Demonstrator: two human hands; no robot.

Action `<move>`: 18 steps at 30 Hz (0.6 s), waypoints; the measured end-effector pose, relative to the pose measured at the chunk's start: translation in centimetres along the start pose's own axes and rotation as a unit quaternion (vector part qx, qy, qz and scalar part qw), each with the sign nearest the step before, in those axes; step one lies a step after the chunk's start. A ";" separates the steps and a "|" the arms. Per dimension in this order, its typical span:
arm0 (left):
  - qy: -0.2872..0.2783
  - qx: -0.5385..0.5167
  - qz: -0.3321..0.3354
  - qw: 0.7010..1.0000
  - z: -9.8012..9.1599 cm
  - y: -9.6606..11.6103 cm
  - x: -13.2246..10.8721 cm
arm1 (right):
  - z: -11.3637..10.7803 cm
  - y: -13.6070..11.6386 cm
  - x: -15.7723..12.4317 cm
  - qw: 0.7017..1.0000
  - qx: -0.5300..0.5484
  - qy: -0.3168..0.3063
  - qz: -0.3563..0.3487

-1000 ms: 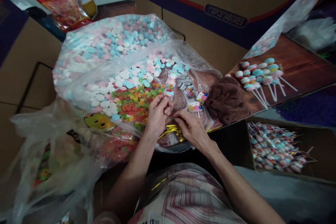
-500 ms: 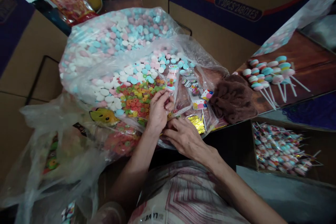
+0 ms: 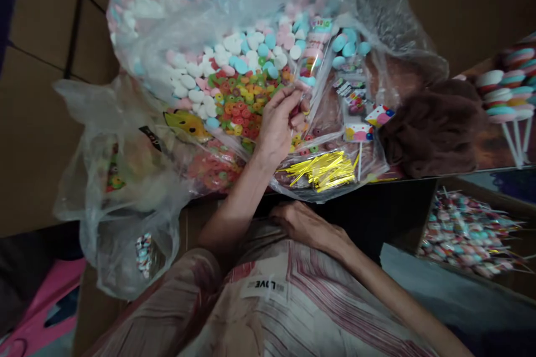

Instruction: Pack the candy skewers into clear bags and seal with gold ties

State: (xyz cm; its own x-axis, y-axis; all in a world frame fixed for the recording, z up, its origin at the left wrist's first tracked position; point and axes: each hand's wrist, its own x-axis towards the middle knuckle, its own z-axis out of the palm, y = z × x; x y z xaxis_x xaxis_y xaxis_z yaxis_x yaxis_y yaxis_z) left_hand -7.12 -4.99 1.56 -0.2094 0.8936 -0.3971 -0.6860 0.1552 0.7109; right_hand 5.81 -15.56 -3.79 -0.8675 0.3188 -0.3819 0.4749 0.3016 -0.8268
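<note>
- Left hand (image 3: 278,122): grip pinched shut on a narrow clear packet (image 3: 313,58) of stacked pastel sweets, held up over the open bags.
- Right hand (image 3: 301,223): low by the lap, under the surface (image 3: 492,148) edge, palm down; can't tell if the grip holds anything.
- Big clear bag (image 3: 176,11): pink, blue and white round sweets.
- Ring sweets (image 3: 238,100), red, orange and green, bagged just beside the left hand.
- Gold twist ties (image 3: 322,170) in a clear sleeve, near the front edge.
- Cardboard box (image 3: 431,201), right: wrapped lollipops.
- Shirt print (image 3: 263,284) reads "LOVE", upside down.
</note>
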 end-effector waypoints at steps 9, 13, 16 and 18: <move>0.072 -0.046 0.005 0.996 -0.8 -0.6 0.7 | -1.2 -0.3 -0.4 0.992 0.065 -0.009 -0.107; 0.076 -0.050 0.004 0.996 -1.1 -1.1 1.1 | -0.7 -0.3 -0.2 0.991 -0.043 -0.029 -0.127; 0.057 -0.027 0.011 0.998 -1.1 -1.3 1.1 | -0.4 -0.3 -0.2 0.987 -0.090 -0.031 -0.131; 0.042 0.001 0.022 0.999 -1.0 -1.3 1.0 | -0.3 -0.3 -0.2 0.986 -0.097 -0.027 -0.129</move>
State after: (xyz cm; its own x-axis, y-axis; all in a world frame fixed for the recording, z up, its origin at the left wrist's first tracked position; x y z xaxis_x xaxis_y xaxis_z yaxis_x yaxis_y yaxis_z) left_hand -7.11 -4.75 -0.36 -0.2969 0.8614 -0.4121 -0.6730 0.1174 0.7303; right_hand 5.87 -15.49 -3.35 -0.9676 0.1611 -0.1945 0.2512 0.5337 -0.8075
